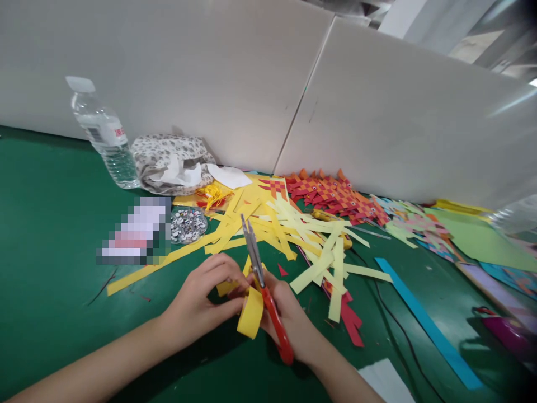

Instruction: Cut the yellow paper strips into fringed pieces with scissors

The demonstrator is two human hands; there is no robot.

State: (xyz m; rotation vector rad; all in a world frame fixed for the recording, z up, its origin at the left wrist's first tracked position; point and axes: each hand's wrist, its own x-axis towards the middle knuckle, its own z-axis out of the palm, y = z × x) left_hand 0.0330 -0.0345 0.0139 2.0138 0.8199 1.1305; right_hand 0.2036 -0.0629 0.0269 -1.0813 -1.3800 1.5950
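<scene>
Well, the only lettering is on the water bottle (107, 148) at the back left: its label (104, 131) carries red characters too small to read and a dark block like a barcode. The phone (138, 229) in front of it is pixelated, so its screen cannot be read.

Low in the middle, the yellow strip (250, 314) is bent into a loop between the two hands. The left hand (210, 294) pinches it with thumb and fingertips. The right hand (289, 308) grasps the red-handled scissors (268, 305), blades pointing away and slightly parted at the tips; its fingers are partly hidden behind the strip and scissors.

Beyond the blades, yellow strips (232, 226) and pale strips (314, 271) lie crossed in a heap, with a packet of small discs (188, 225) just to the left. Red woven pieces (331, 193) sit behind, near the grey partition (188, 67), which bounds the back of the table (54, 224). The widest stretch of green surface lies at the left. On the right, a black cable (388, 316) and a blue strip (428, 322) run slantwise towards the near edge of view.
</scene>
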